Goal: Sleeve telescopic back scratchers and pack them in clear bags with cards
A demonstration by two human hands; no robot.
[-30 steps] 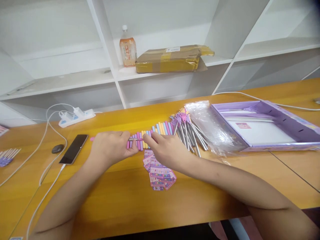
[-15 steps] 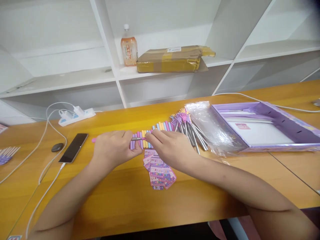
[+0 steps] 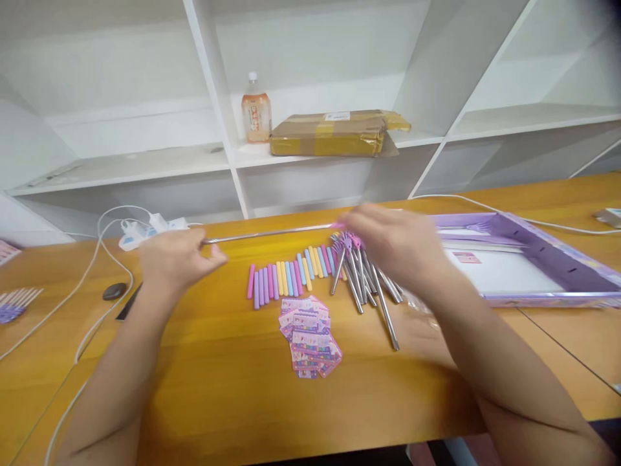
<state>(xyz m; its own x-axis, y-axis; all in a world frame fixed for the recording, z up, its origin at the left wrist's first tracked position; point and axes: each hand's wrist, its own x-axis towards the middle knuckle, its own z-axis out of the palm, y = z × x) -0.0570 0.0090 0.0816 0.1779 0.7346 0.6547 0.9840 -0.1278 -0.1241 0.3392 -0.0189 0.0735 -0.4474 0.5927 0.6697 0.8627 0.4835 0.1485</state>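
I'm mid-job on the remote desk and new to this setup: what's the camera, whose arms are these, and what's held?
There's no machine: these are a person's bare hands, seen by one head-worn camera looking forward and down. The left hand grips one end of a thin metal rod; the right hand, blurred, is at its pinkish end. On the wooden table lie a row of coloured sticks, overlapping cards, more metal rods with hand-shaped ends, and a purple tray-like box.

On the orange-brown tabletop (image 3: 218,388) are laid coloured sticks (image 3: 285,279), overlapping cards (image 3: 310,343), metal rods (image 3: 359,275) and a purple box (image 3: 577,259).
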